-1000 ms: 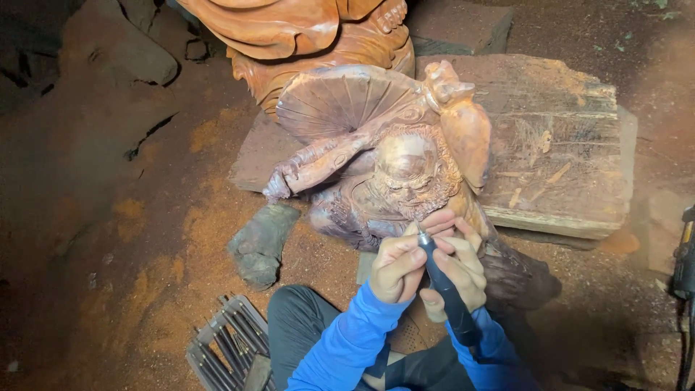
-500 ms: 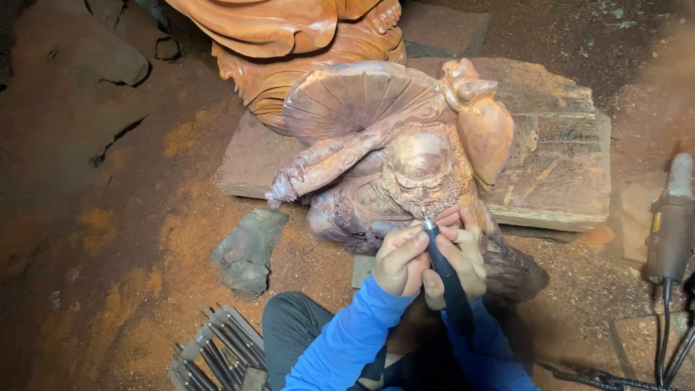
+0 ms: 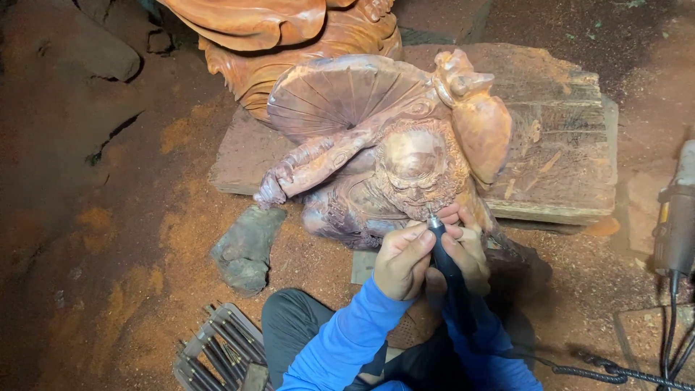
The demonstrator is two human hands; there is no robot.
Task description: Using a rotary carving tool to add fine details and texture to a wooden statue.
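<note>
Landmark: reddish-brown carved wooden figure with a fan-shaped ribbed canopy and a bearded face, lying tilted on the sawdust-covered ground.

Behind the figure: a larger orange-toned wooden carving, partly out of frame. Under and to the right of the figure: a flat weathered wooden slab; the figure leans against it.

Left of the figure's lower end: a grey-green crumpled cloth on the ground, close but apart. Further below-left: a rack of dark slim chisels. Far right of the figure: a grey power tool body with a black cable.

Left hand: fingers curled tight around the black pen-shaped rotary carving handpiece. Right hand: also wrapped on the handpiece, fingers resting against the figure. Handpiece tip touches the figure just below the carved beard. Both sleeves blue.
</note>
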